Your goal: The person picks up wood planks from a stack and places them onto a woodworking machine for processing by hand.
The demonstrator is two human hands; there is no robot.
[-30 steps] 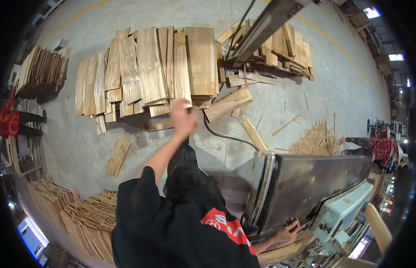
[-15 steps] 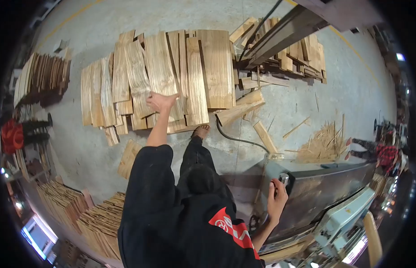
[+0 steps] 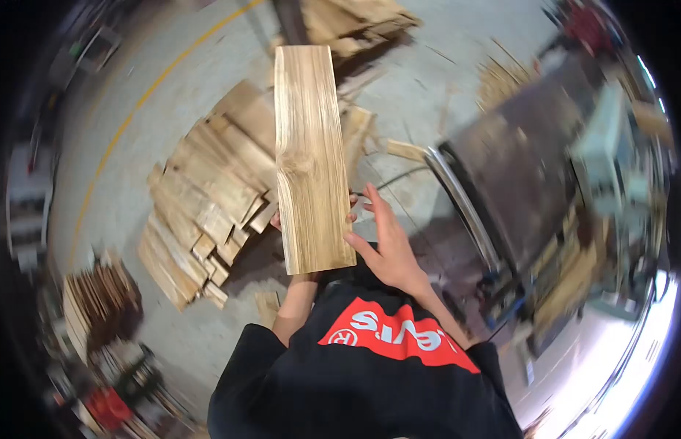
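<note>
A person holds 1 long wooden board (image 3: 311, 161) lengthwise in front of their chest. The left hand (image 3: 276, 219), mostly hidden behind it, clasps it with fingertips showing at both edges. The right hand (image 3: 388, 245) is spread flat, thumb against the board's lower right edge. Stacked planks (image 3: 201, 212) lie on the floor to the left.

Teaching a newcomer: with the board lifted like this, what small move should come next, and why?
Probably close the right hand on the right edge of the board. Only the left hand grips it, from behind near its lower end; the right lies open against the edge, and most of the board juts beyond both hands.
</note>
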